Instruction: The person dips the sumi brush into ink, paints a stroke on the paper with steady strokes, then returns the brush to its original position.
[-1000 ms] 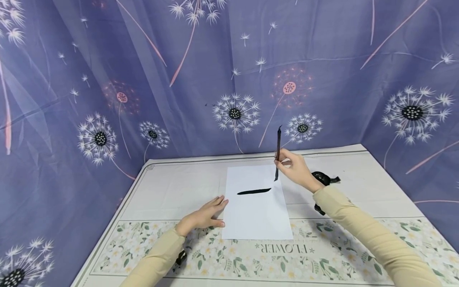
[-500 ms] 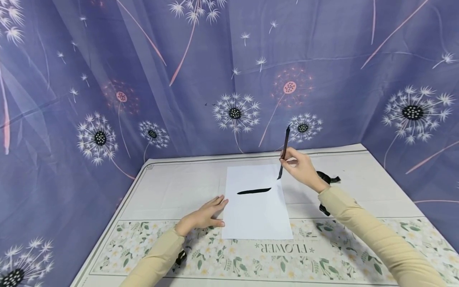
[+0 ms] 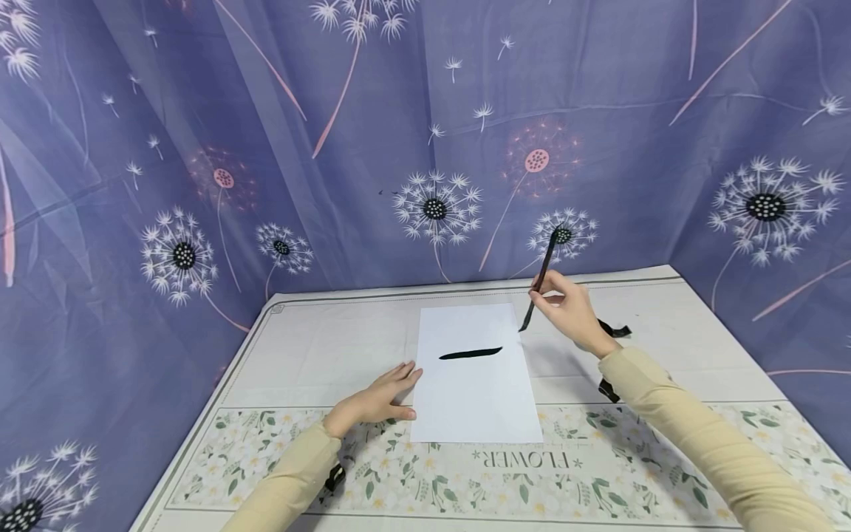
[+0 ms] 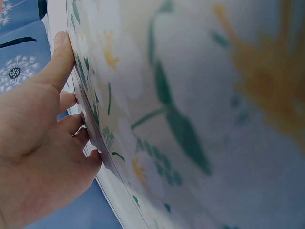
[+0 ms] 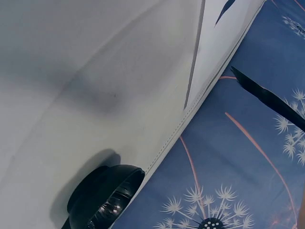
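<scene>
A white sheet of paper [image 3: 475,406] lies on the table, with one black, nearly level stroke [image 3: 470,354] across it. My left hand [image 3: 375,397] rests at the sheet's left edge, fingers spread; its fingers and thumb [image 4: 59,57] show in the left wrist view. With thumb and fingertips, my right hand [image 3: 568,314] pinches a dark writing brush [image 3: 547,257], held slanted, its top leaning right. The brush's black tip is near the sheet's right edge in the head view. The right wrist view shows the brush's lower part [image 5: 267,98] but little of the hand.
A black round dish [image 5: 105,198] stands on the table right of the paper; in the head view the right forearm covers most of it. The tablecloth [image 3: 312,340] has a floral band along the near side. A blue dandelion-print curtain [image 3: 372,244] hangs behind the table.
My right hand has moved right with the brush, and the brush leans further right. Its forearm now covers more of the black dish. The left hand, paper and stroke stay as they were.
</scene>
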{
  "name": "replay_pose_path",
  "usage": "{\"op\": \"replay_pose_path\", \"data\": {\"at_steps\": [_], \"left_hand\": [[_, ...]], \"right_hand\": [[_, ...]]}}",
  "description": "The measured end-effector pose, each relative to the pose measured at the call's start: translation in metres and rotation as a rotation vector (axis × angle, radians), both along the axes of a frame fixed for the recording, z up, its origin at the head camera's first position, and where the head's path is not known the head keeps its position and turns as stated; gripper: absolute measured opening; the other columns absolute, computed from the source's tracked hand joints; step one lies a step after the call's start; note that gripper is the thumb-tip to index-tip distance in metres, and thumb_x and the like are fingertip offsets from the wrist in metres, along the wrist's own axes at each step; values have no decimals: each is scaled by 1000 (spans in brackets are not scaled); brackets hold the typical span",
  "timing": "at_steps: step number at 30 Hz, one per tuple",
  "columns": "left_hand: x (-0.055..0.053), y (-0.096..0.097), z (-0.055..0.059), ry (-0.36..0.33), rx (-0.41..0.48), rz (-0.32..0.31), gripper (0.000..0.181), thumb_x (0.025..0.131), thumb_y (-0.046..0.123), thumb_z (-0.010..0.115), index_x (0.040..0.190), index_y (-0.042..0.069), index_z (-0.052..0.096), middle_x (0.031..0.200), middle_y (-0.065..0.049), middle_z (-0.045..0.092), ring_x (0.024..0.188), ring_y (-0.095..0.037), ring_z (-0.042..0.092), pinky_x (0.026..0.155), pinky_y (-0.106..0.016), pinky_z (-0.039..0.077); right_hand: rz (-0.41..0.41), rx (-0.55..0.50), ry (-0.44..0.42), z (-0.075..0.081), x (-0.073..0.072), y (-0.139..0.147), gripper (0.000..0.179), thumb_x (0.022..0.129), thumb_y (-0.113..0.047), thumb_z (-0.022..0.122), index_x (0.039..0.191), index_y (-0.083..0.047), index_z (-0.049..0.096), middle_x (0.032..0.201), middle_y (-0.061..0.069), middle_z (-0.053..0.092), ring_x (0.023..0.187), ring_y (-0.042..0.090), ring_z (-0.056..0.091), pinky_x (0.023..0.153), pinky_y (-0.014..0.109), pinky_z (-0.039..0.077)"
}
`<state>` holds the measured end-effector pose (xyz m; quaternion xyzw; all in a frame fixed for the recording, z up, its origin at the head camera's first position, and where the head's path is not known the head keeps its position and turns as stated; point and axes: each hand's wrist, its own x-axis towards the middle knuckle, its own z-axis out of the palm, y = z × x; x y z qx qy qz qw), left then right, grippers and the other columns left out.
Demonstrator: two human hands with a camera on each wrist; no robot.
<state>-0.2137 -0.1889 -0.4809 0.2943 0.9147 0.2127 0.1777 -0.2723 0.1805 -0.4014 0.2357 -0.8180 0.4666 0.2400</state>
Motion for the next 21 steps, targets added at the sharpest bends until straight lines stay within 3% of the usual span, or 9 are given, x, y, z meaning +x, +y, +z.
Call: {"op": "replay_pose_path", "data": {"at_steps": [5,13,21], "left_hand": [[-1,0,-2,3,-1,3,82,91,37,64,154,6,22,162,-21,10,150,-39,8,119,-57,17],[-1,-1,-2,-5,-2,7,82,91,38,64,154,6,22,162,-20,9,150,-39,7,120,-57,15],[-1,0,0,-3,-3,1,82,91,36,64,154,5,21,161,-21,9,149,-40,7,119,-58,16]], "right_hand": [[-20,-12,8,5,6,2,11,89,6,62,100,8,61,88,22,68,83,3,63,75,9,53],[-42,-64,62,6,5,8,11,86,9,63,98,9,62,86,23,67,81,12,66,72,9,53],[-101,-102,79,5,4,14,10,86,9,64,96,9,63,82,23,68,79,-7,61,71,5,50]]}}
